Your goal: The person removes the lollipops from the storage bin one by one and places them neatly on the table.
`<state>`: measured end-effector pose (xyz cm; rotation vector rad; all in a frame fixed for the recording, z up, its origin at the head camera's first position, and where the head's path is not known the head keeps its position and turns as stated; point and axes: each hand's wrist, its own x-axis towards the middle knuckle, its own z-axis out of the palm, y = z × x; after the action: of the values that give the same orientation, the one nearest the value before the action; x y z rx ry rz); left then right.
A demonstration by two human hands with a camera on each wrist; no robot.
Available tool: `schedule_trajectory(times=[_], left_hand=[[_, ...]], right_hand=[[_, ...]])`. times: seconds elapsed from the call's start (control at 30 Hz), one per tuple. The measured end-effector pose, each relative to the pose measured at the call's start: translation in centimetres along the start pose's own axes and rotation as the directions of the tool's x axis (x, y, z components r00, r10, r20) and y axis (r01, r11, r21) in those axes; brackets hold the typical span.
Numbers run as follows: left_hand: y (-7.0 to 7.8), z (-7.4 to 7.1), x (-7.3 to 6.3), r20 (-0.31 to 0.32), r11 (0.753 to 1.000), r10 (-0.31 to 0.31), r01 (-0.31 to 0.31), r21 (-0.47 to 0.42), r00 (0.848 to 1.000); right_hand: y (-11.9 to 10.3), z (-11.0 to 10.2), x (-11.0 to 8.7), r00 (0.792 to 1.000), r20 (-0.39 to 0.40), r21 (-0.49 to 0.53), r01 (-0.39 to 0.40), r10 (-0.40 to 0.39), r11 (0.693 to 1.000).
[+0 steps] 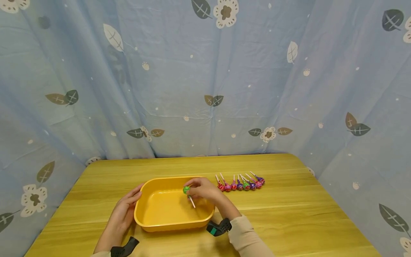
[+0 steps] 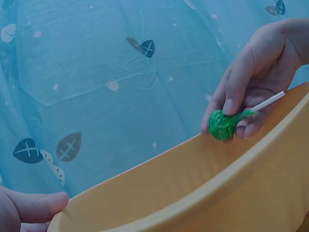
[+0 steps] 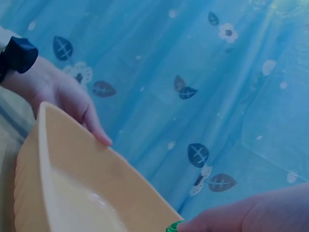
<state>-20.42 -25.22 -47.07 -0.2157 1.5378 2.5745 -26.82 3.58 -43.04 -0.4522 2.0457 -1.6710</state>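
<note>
A yellow plastic basin (image 1: 170,226) sits on the table, its visible floor bare. My left hand (image 1: 123,212) rests against the basin's left side, fingers fairly straight and fingertips at the rim; in the left wrist view its thumb (image 2: 41,207) touches the rim corner. Over the right part of the basin, my right hand (image 1: 203,191) pinches a green-wrapped lollipop (image 2: 222,126) by its candy end between thumb and fingers. The lollipop's white stick points down toward the basin floor in the head view. Only a sliver of green wrapper (image 3: 175,226) shows in the right wrist view.
Right of the basin, several lollipops (image 1: 239,186) in red, pink, purple and green wrappers lie in a row, sticks pointing away. The wooden table (image 1: 289,214) ends at a blue patterned curtain (image 1: 179,78). Black bands (image 1: 219,227) circle both wrists.
</note>
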Motion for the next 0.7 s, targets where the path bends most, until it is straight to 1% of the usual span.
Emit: schedule_trajectory(times=[0.13,0.3,0.53,0.7], left_hand=[[-0.1,0.0,0.0,0.009,1.000,0.012,-0.012,0.003,1.000],[-0.1,0.0,0.0,0.010,1.000,0.014,-0.014,-0.007,1.000],[0.0,0.1,-0.1,0.007,1.000,0.011,-0.011,-0.011,1.000],[0.1,0.2,-0.1,-0.007,1.000,0.002,-0.002,-0.014,1.000]], right_hand=[[-0.4,-0.6,-0.5,1.000,-0.015,0.010,0.020,-0.020,1.000],[-0.5,-1.5,-1.0,0.999,-0.040,0.078,0.040,-0.037,0.996],[0.0,-3.0,-1.4,0.998,-0.065,0.206,0.034,-0.021,0.978],[0.2,-4.1,-1.9,0.997,-0.077,0.246,0.029,-0.010,0.969]])
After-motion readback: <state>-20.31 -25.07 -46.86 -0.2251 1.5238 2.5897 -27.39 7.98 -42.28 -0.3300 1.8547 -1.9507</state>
